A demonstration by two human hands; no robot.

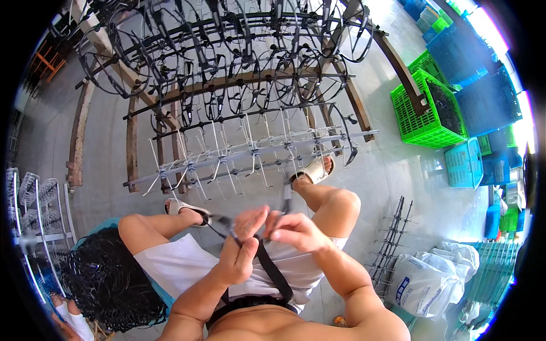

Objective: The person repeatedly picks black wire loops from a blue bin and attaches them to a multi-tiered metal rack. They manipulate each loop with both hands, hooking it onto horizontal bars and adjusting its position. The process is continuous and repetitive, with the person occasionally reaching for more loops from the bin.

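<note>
I sit with my knees apart and both hands raised in front of me over my white shorts [187,267]. My left hand [242,250] is curled around a thin black plastic eyeglass frame [222,224], fingers clenched on it near the middle, and its slim arm runs out to the left above my left knee. My right hand [293,230] pinches the other end of the same frame between thumb and fingertips — a short dark piece [286,196] sticks up from that pinch, though I cannot tell whether it is part of the frame or a separate bit. The two hands are almost touching. Just ahead of my sandalled feet stands a grey metal rack with rows of bare wire hooks [244,156], and behind it more rows hung with black frames [227,68] on a rusty stand. A heap of loose black frames [111,284] lies in a tub beside my left thigh. Green and blue plastic crates [424,108] stand well off to the right, near white sacks [432,278].
</note>
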